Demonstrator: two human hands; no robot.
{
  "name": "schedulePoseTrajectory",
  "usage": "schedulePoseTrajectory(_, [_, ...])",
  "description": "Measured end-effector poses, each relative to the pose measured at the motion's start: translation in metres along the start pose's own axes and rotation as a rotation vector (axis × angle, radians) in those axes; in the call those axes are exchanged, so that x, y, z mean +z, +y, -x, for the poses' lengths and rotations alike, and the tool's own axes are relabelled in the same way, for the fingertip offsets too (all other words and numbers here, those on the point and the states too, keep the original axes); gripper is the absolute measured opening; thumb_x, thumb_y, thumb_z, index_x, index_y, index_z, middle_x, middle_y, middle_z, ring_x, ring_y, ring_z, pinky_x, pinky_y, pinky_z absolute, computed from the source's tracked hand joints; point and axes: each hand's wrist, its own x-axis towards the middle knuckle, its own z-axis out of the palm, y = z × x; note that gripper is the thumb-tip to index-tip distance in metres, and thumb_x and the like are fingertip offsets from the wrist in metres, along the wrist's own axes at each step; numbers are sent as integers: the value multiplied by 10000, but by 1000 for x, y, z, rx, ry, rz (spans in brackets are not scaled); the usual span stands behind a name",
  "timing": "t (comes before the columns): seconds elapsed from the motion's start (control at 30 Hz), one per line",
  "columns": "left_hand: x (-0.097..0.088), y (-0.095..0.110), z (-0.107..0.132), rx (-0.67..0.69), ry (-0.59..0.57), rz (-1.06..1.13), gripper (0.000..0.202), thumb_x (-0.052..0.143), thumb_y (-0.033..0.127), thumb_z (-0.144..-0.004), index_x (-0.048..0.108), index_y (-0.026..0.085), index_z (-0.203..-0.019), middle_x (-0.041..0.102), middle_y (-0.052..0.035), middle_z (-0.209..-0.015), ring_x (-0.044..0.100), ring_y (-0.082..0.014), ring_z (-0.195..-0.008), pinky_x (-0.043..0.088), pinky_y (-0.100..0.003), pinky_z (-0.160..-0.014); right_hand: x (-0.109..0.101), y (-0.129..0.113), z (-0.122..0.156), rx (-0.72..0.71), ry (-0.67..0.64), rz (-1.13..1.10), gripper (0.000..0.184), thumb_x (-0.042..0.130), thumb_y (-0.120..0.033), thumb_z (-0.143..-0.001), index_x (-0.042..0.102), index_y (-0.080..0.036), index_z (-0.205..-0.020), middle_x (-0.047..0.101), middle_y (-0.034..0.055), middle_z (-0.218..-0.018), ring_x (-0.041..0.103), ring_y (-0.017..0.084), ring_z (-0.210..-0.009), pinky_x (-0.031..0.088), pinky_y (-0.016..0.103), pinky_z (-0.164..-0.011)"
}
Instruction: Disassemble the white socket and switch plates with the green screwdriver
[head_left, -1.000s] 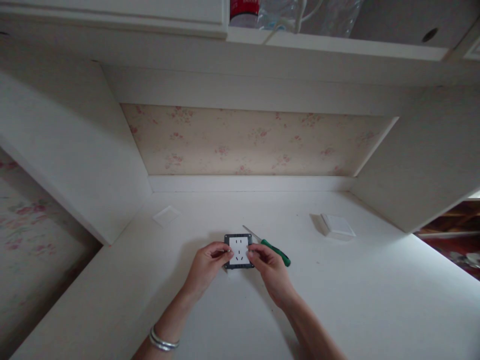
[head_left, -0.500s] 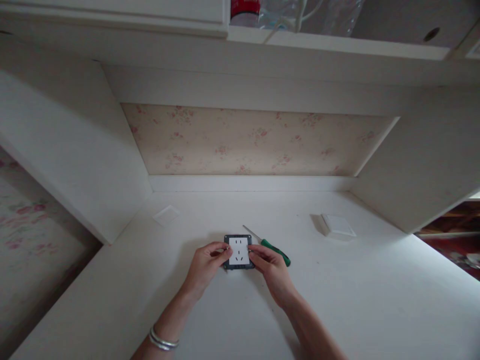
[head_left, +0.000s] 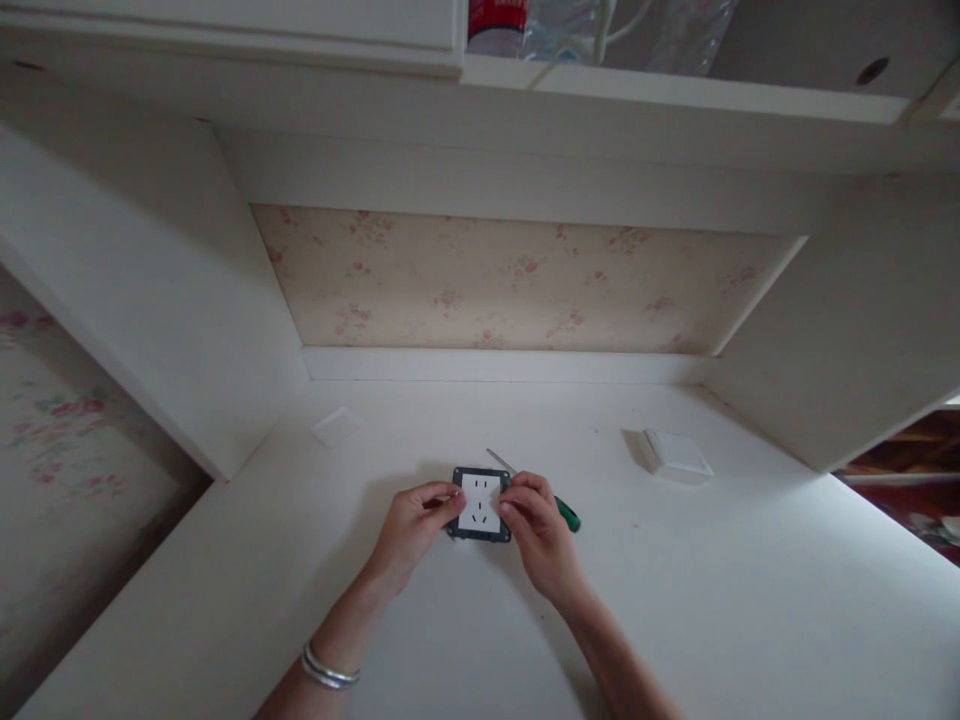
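Observation:
A wall socket [head_left: 480,492] with a white face, several slots and a dark frame is in front of me, face up. My left hand [head_left: 411,525] is closed in a pinch at its left edge, and a tiny shiny bit, too small to name, shows at the fingertips. At the opposite edge my right hand [head_left: 541,530] has thumb and fingers pressed together against the frame. Behind the right hand lies a screwdriver [head_left: 568,514] with a green handle; the fingers cover its middle, while the metal shaft sticks out beyond them.
On the white tabletop [head_left: 420,640], a thin clear square cover [head_left: 337,426] lies back left and a white box-like piece [head_left: 675,456] back right. Side panels [head_left: 832,330] and an overhead shelf [head_left: 675,95] with bottles enclose the space.
My right fingers have shifted up and curled more at the socket's right edge, covering more of the screwdriver. My left hand keeps its pinch. The view has moved slightly.

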Motion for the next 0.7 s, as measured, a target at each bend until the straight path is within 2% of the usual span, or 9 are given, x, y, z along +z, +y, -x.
schedulePoseTrajectory(0.1, [1, 1, 1, -29, 9, 37, 327, 710, 388, -696, 696, 122, -887, 692, -81, -810, 623, -191, -735, 479, -245, -642, -1, -2, 2, -85, 16, 160, 134, 523, -299, -866, 637, -228, -863, 488, 93, -1045, 490, 232, -993, 505, 324, -690])
schedulePoseTrajectory(0.27, [1, 5, 3, -34, 34, 49, 327, 725, 377, -679, 703, 118, -877, 695, -81, -790, 628, -188, -726, 485, -240, -643, -3, -6, 3, -275, 15, 220, 137, 483, -204, -885, 616, -220, -912, 551, 77, -967, 531, 209, -929, 474, 372, -790])
schedulePoseTrajectory(0.37, [-9, 3, -2, -22, 106, 88, 351, 720, 387, -684, 698, 125, -918, 699, -82, -822, 636, -188, -748, 496, -244, -664, -6, -4, 3, -280, 182, 194, 106, 487, -199, -884, 586, -216, -918, 556, 68, -949, 534, 201, -919, 458, 378, -803])
schedulePoseTrajectory(0.43, [-25, 0, -8, -8, 212, 137, 389, 721, 393, -681, 686, 127, -963, 698, -91, -874, 639, -196, -795, 505, -256, -698, -8, 0, 2, -202, 282, 150, 92, 490, -238, -887, 571, -211, -920, 552, 63, -934, 540, 194, -884, 472, 365, -767])
schedulePoseTrajectory(0.5, [-47, -5, -15, 2, 335, 144, 414, 735, 384, -662, 680, 120, -977, 692, -100, -925, 637, -203, -834, 510, -259, -715, -11, 5, 2, -105, 307, 92, 115, 488, -286, -888, 561, -207, -930, 544, 58, -926, 546, 176, -815, 496, 327, -685])
schedulePoseTrajectory(0.63, [-101, -14, -24, -68, 606, 7, 395, 767, 323, -591, 692, 107, -914, 695, -108, -912, 649, -220, -826, 535, -272, -684, -12, 8, 4, -3, 236, 13, 156, 487, -334, -887, 552, -210, -958, 536, 45, -911, 538, 143, -708, 495, 262, -555])
schedulePoseTrajectory(0.7, [-123, -17, -27, -100, 684, -93, 380, 755, 314, -598, 691, 112, -914, 696, -105, -904, 656, -219, -803, 544, -277, -659, -11, 5, 5, 11, 194, -2, 159, 489, -338, -888, 554, -213, -961, 536, 40, -897, 539, 141, -697, 489, 255, -542])
